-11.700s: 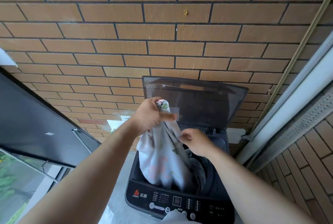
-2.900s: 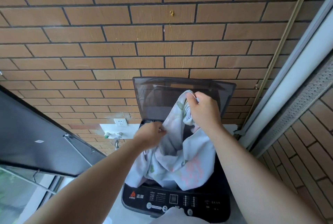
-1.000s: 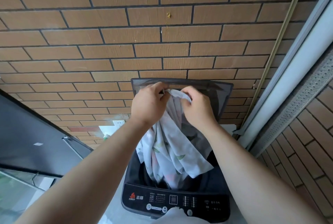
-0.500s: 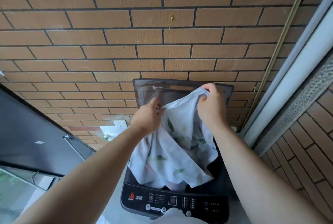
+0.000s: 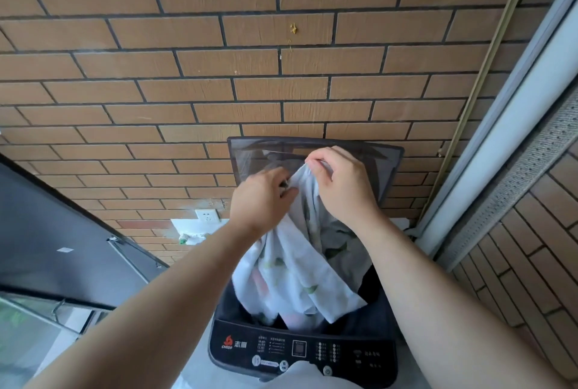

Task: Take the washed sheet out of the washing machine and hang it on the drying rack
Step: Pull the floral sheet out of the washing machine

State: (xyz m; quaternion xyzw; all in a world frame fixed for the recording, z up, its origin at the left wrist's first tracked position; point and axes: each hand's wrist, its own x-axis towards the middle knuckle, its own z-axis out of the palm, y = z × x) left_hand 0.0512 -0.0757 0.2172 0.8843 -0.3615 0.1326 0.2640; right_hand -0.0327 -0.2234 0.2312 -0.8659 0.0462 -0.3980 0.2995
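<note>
Since the frame half a second back, your two hands are closing in on each other again, gathering the stretch of edge they were holding spread. You are holding the sheet (image 5: 300,266) bunched at its top in front of the raised lid (image 5: 386,166). From that grip it is hanging down toward you, its long axis running from your fingers into the drum of the washing machine (image 5: 300,352), where its lower folds are lying. Your right hand (image 5: 342,190) is pinching the topmost edge between thumb and fingertips. Your left hand (image 5: 261,198) is curling round the fabric just beside and slightly below it, so both are clamping cloth, about equally near. The fabric is showing white with scattered green leaves and a pinkish patch low down, creased in long vertical folds. No drying rack is showing; the pull, as I judge it, is needing to go upward first. Behind the machine a brick wall (image 5: 281,91) is rising, with a socket (image 5: 207,216) low on its left.
</note>
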